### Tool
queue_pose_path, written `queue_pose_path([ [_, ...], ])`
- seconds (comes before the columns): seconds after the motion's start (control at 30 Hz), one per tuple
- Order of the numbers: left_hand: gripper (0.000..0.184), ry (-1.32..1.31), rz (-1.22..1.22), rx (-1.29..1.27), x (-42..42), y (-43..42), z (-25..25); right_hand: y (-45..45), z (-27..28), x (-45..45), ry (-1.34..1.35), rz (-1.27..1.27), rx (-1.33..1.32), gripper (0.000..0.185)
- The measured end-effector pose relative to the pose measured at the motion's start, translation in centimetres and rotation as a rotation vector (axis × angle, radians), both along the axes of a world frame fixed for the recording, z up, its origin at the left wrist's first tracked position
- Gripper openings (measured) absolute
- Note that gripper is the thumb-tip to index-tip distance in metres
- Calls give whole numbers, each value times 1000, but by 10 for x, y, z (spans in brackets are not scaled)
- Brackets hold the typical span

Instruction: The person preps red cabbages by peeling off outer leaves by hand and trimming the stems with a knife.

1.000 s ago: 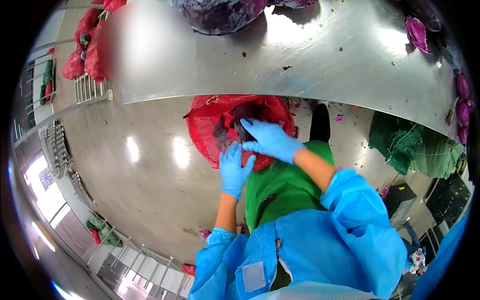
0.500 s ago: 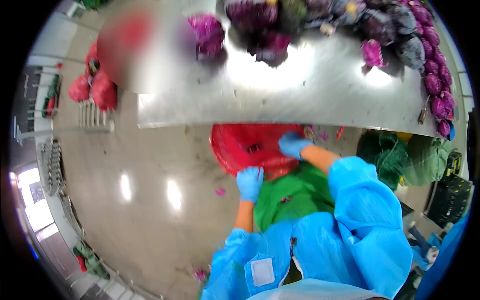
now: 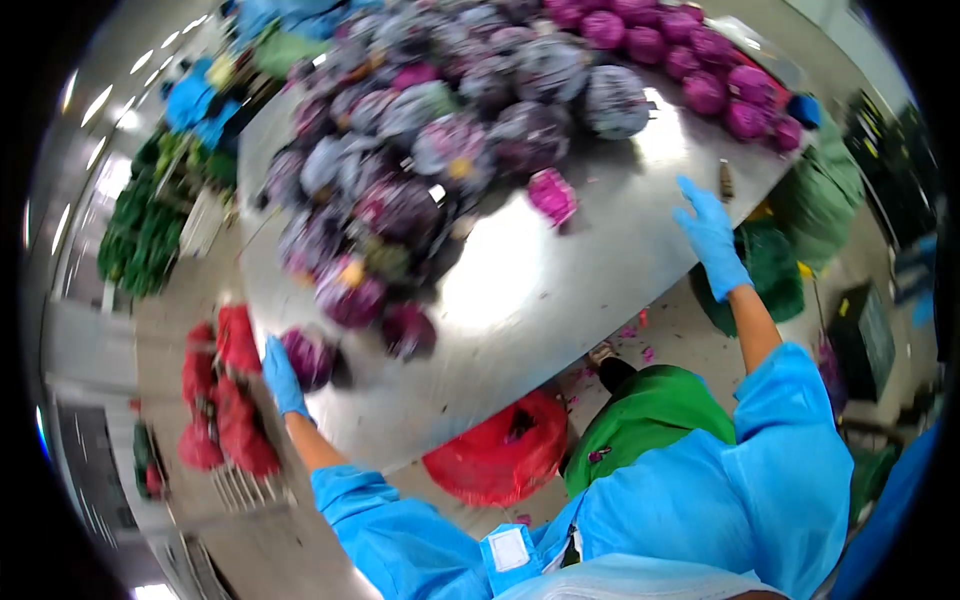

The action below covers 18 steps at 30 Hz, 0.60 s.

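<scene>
My left hand [image 3: 283, 378], in a blue glove, is at the table's left edge against the outer side of a red cabbage [image 3: 309, 358]. Its fingers look stretched out rather than wrapped round the cabbage. My right hand [image 3: 712, 240], also gloved, is over the right part of the metal table [image 3: 590, 280] with fingers spread and nothing in them. Just beyond it lies a knife-like tool with a brown handle [image 3: 726, 182]. A large heap of untrimmed red cabbages [image 3: 400, 190] covers the far left, and a bright purple piece [image 3: 552, 198] lies apart from it.
Trimmed purple cabbages [image 3: 705, 92] are gathered at the far right. Below the table's near edge sits an open red mesh bag [image 3: 500, 465]. Filled red bags [image 3: 235, 420] stand at left, green bags [image 3: 765, 280] at right. Purple scraps [image 3: 628, 331] litter the floor.
Both hands have left the red bag on the floor and risen to the table, left hand to the cabbage, right hand toward the tool. The view has swung up over the heap.
</scene>
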<state>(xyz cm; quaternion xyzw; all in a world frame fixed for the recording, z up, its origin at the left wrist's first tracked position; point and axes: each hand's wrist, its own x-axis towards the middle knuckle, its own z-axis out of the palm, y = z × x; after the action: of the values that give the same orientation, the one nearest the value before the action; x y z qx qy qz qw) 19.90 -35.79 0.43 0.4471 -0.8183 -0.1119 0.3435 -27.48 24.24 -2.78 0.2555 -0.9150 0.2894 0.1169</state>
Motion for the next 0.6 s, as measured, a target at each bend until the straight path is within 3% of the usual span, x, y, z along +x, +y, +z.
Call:
queue_pose_path([
  [0.03, 55, -176, 51, -25, -18, -2, 2, 5, -4, -24, 48, -64, -30, 61],
  [0.07, 57, -169, 120, 149, -39, 7, 22, 8, -14, -50, 96, -118, -58, 66],
  [0.1, 62, -420, 402, 107, -63, 17, 48, 10, -30, -78, 186, -211, 23, 69],
  [0.17, 64, -435, 341, 132, -51, 2, 40, 30, -29, -112, 264, -349, 134, 71],
  [0.2, 65, -627, 283, 143, -25, -42, 5, 31, -10, -120, 262, -399, 133, 72],
  [0.23, 64, -650, 224, 358, -49, 15, 31, 35, 0, -128, 257, -433, 125, 72],
  [0.27, 61, -304, 40, 716, -38, 26, 24, 54, -4, -131, 256, -491, 191, 71],
  [0.33, 61, -216, -105, 834, -16, 43, 20, 77, -21, -150, 263, -497, 283, 71],
  [0.37, 63, -116, 43, 810, -21, 71, 21, 74, 5, -144, -137, -480, 268, 60],
  [0.4, 68, -2, 185, 775, -21, 96, 20, 114, -66, -190, 35, -374, 344, 39],
  [0.43, 68, -197, 110, 728, -35, 134, 61, 76, -46, -179, -421, -380, -239, 29],
  [0.47, 70, -233, 127, 582, -26, 151, 56, 69, 1, -165, -937, -431, -749, 34],
  [0.5, 74, -46, 212, 650, -38, 179, 69, 96, -29, -197, -1143, -371, -659, 36],
  [0.53, 82, -132, 392, 644, -43, 190, 66, 103, -47, -210, -811, -180, -310, 30],
  [0.6, 90, 228, 316, 881, -26, 207, 40, 115, -80, -233, -42, -75, 303, 35],
])
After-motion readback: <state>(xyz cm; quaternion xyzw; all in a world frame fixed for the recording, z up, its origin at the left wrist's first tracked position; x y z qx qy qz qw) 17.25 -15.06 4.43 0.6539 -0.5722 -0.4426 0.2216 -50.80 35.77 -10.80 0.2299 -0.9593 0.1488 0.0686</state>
